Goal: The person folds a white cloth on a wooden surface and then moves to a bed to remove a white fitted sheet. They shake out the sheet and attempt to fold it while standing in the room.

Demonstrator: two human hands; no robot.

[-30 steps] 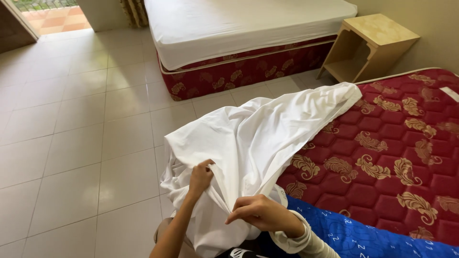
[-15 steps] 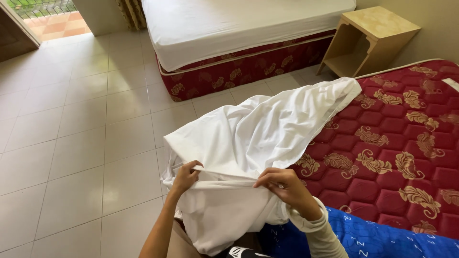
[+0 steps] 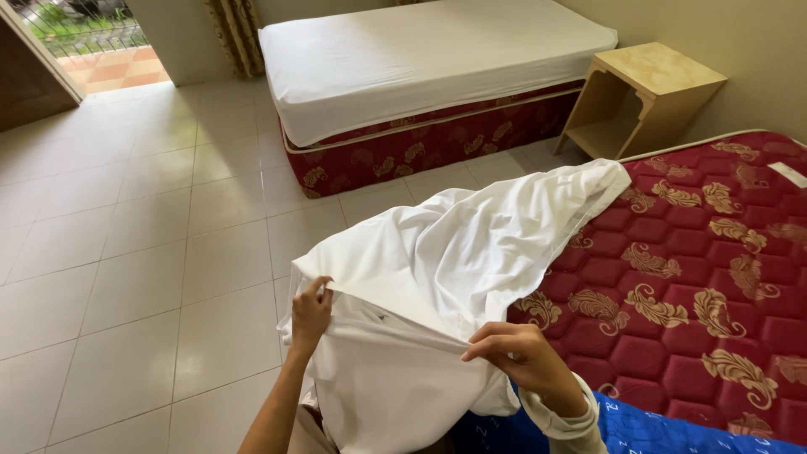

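Note:
A white bed sheet [image 3: 454, 261] hangs bunched in front of me, its far end draped over the edge of a red quilted mattress [image 3: 698, 277] with gold leaf patterns. My left hand [image 3: 309, 314] pinches the sheet's folded edge at the left. My right hand [image 3: 519, 358] grips the same edge further right, holding it taut between the two. The lower sheet hangs loose below my hands.
A second bed [image 3: 429, 59] with a white fitted sheet and red base stands across the tiled floor [image 3: 134, 252]. A light wooden bedside table [image 3: 643, 97] sits by the wall. A blue patterned cloth [image 3: 672, 424] lies at the mattress's near edge. An open doorway [image 3: 92, 42] is at top left.
Both hands have lifted and spread apart along the sheet's edge, stretching it taut. The view has tilted up slightly.

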